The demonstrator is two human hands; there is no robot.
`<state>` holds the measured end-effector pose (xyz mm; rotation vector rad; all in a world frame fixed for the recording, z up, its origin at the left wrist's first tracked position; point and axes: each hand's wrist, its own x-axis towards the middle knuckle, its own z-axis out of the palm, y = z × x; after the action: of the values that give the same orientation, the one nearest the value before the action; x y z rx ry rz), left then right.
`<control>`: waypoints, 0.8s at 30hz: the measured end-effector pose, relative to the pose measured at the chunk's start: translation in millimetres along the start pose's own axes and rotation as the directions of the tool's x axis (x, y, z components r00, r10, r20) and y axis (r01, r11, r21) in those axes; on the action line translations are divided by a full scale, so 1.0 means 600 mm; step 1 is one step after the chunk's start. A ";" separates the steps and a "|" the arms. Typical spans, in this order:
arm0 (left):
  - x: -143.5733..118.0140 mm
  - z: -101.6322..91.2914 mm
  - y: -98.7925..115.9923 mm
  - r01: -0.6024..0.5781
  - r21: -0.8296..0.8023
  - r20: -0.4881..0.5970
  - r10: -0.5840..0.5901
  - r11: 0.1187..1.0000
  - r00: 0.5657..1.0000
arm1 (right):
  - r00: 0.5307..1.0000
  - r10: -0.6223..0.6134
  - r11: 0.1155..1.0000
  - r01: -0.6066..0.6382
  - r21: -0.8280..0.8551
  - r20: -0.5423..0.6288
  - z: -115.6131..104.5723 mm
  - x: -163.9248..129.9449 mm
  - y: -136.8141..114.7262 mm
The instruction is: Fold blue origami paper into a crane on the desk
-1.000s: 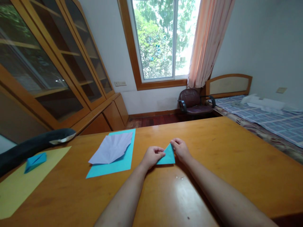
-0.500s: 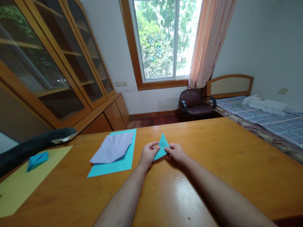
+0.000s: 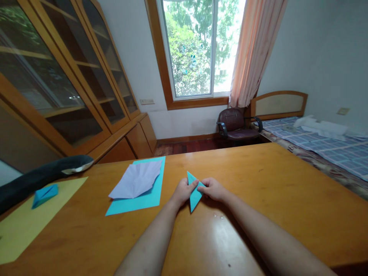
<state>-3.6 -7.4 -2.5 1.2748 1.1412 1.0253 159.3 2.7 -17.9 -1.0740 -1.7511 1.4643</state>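
A small folded piece of turquoise paper (image 3: 196, 199) is held between my two hands, just above the middle of the table. Its shape is a slim diamond, one point toward the far side and one toward me. My left hand (image 3: 183, 191) grips its left edge, thumb on top. On the right side, my right hand (image 3: 214, 189) pinches the paper between thumb and fingers. The fingertips under the paper are hidden.
Left of my hands, a creased pale lilac sheet (image 3: 138, 179) lies on a turquoise sheet (image 3: 155, 199). Farther left, a folded blue paper piece (image 3: 45, 195) sits on a yellow sheet (image 3: 25, 226). The wooden table (image 3: 273, 191) reaches toward a chair (image 3: 234, 122) and a bed (image 3: 324, 138).
The folded paper has been turned, from a triangle pointing away to a slim diamond whose lower point reaches toward me. Both hands keep hold of it and have shifted slightly.
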 end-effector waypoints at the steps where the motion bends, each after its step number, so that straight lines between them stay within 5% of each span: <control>1: 0.000 0.000 0.001 -0.001 -0.006 -0.008 0.001 1.000 1.000 | 1.000 0.001 1.000 -0.001 -0.003 -0.012 0.000 0.000 0.000; 13: 0.005 -0.006 -0.003 -0.092 -0.055 -0.141 0.083 0.994 0.987 | 0.998 -0.013 0.990 0.022 0.137 -0.061 -0.002 0.006 0.006; 24: 0.004 -0.008 0.003 -0.114 -0.069 -0.167 0.101 0.991 0.981 | 0.999 -0.019 0.997 0.021 0.076 -0.026 -0.011 0.005 0.011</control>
<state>-7.6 -4.0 -0.7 1.2184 1.1528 1.2621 164.9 9.0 -22.9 -1.0286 -1.6696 1.4869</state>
